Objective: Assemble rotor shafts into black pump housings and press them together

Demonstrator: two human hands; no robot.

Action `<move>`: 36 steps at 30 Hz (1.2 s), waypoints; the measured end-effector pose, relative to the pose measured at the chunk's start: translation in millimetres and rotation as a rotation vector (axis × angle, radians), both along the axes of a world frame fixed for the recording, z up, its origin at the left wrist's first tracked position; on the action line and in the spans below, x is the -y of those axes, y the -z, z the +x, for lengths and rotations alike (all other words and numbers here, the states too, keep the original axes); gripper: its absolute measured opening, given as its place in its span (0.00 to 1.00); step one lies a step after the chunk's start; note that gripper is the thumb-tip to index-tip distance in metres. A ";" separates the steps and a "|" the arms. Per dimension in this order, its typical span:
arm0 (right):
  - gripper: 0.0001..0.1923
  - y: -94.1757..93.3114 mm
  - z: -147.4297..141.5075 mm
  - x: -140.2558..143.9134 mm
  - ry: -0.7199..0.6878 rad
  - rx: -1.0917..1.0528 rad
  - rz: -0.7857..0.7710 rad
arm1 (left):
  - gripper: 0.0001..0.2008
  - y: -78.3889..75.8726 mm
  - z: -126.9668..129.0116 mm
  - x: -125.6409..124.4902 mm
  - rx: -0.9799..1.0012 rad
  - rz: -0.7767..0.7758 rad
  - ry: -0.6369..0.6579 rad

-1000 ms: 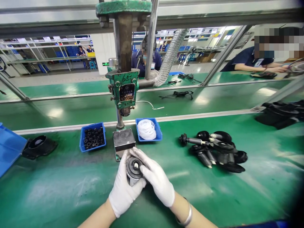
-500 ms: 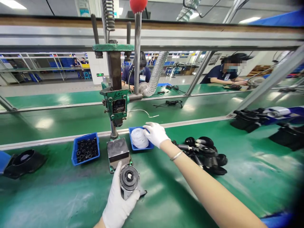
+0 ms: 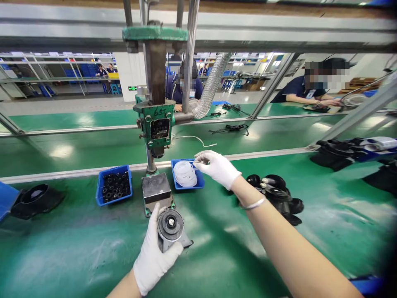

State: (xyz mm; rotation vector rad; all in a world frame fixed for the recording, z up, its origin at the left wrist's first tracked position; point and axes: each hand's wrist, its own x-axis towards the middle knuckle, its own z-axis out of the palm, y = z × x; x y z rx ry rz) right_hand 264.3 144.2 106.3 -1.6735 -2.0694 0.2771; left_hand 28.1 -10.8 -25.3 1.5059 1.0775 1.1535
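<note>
My left hand (image 3: 156, 256), in a white glove, is closed around a round grey and black motor-like part (image 3: 170, 225) with a pale shaft tip at its centre. It holds the part just in front of the press base (image 3: 156, 186). My right hand (image 3: 217, 167), also gloved, is at the right rim of a blue tray (image 3: 201, 182) heaped with thin white rings (image 3: 185, 174). Its thumb and fingers are pinched together, and a thin white ring seems to stick out from the fingertips, seen nearly edge-on.
Above the base stands a green hand press (image 3: 158, 124). A blue bin (image 3: 99, 190) of small black rings is left of it. Black parts (image 3: 279, 198) are piled at right, and a black housing (image 3: 37, 200) lies far left. Two co-workers sit across the bench behind a metal rail (image 3: 248, 155).
My right hand has lifted from the white rings and moved slightly right, its fingers now pinched. My left hand keeps hold of the motor-like part. The camera view has tilted down slightly.
</note>
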 end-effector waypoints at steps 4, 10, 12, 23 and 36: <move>0.04 10.4 -21.4 57.6 -0.286 -0.245 -0.015 | 0.37 -16.1 -14.5 -5.1 0.008 0.103 -0.055; 0.05 57.5 -46.5 89.9 -0.638 -0.407 0.023 | 0.18 -18.9 -31.4 -18.2 -0.334 0.471 0.005; 0.06 65.6 -46.3 87.4 -0.623 -0.395 0.036 | 0.11 -18.6 -34.0 -19.9 -0.354 0.474 0.016; 0.26 71.0 -38.3 114.5 -0.615 -0.267 0.125 | 0.04 -36.6 -42.8 -25.9 -0.515 0.477 0.049; 0.14 88.8 -47.3 143.9 -0.545 0.013 0.440 | 0.08 -42.6 -52.6 -21.5 -0.710 0.592 0.178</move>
